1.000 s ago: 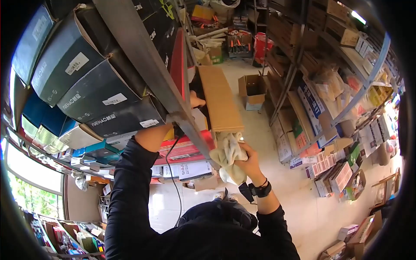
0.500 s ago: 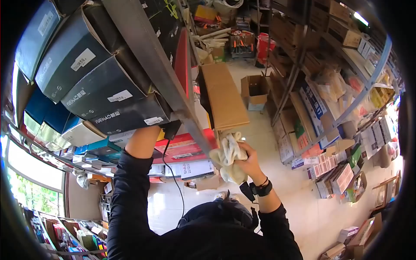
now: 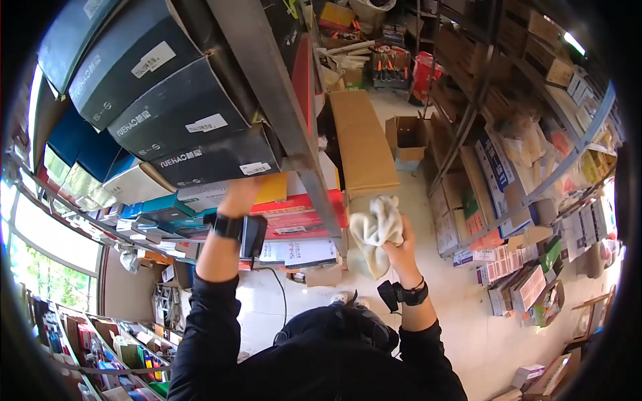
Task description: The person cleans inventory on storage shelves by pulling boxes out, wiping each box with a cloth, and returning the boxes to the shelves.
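My right hand (image 3: 400,246) is closed round a crumpled off-white cloth (image 3: 376,230), held above the floor beside the shelf rack. On the other side, my left hand (image 3: 241,195) reaches in at the shelf just below the lowest black box (image 3: 217,159). Its fingers are blurred and partly hidden there, so I cannot make out what they touch. A yellow box (image 3: 273,188) lies right beside that hand, above a red box (image 3: 294,215). Each wrist wears a black strap, and a dark device (image 3: 253,235) sits by the left one with a cable hanging down.
A steel rack post (image 3: 274,87) rises between my hands. A long brown carton (image 3: 363,140) stands behind the cloth, with an open carton (image 3: 405,139) beyond it. Shelves with boxes line the right side. White-covered packs (image 3: 307,252) lie low on the left rack.
My left hand has drawn back from deeper under the black box, bringing its wrist strap and device into view. The cloth and right hand have shifted slightly right as the view moved.
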The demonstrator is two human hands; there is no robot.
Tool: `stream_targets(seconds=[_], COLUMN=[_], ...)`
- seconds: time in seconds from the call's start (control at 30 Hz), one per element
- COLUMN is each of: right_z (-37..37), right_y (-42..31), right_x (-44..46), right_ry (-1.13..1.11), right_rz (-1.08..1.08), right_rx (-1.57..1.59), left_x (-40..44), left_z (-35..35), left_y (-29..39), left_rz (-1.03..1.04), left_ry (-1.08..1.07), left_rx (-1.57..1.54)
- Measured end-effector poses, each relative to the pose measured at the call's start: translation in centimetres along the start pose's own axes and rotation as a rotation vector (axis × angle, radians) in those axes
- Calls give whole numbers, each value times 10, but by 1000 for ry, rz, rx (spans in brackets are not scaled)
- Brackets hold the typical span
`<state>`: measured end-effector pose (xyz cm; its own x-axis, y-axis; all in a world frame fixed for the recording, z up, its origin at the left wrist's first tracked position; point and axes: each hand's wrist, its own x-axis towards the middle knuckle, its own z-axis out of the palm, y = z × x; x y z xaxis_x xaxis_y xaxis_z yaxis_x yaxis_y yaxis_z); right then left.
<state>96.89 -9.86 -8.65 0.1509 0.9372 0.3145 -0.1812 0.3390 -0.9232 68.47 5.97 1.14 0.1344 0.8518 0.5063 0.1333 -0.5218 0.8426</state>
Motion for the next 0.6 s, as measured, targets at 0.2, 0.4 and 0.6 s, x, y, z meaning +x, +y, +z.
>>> stream_targets(seconds=[0.2, 0.4, 0.6], right_z=[30, 112, 174], right_y=[-29, -67, -36], right_x=[-18, -1, 44], right_ry=[-158, -291, -209], right_rz=[-69, -596, -779], right_rx=[41, -388, -690], left_x=[-66, -109, -132], left_z=[12, -6, -13], left_y=[67, 64, 47], left_rz=[-316, -388, -293], left_ry=[277, 226, 260], left_rx=[-363, -310, -357])
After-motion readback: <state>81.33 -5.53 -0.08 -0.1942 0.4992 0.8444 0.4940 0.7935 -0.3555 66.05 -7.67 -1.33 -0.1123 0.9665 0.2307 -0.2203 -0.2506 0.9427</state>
